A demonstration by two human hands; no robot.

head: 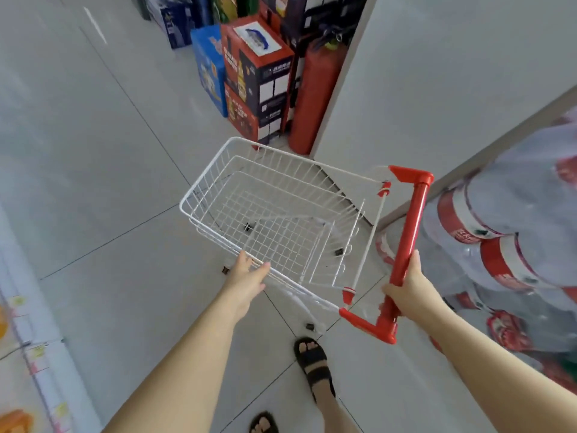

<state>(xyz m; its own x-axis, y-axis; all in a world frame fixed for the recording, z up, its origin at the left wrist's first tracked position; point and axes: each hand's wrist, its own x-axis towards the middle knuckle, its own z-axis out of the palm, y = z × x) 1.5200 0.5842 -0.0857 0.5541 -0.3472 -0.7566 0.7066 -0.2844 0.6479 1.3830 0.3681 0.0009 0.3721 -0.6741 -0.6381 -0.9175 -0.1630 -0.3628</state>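
The small cart (274,214) stands askew on the floor (109,182) beside wrapped bottle packs (499,245); the right hand (409,285) curls its fingers round the red handle (409,226); the left hand (246,276) rests near-straight fingers on the rim (206,173); pushed unevenly, it could clip the fire extinguisher (315,98).

Fingers of right hand (412,285) hidden behind red handle (409,232), bottle packs (515,214) blurred, cut by right edge
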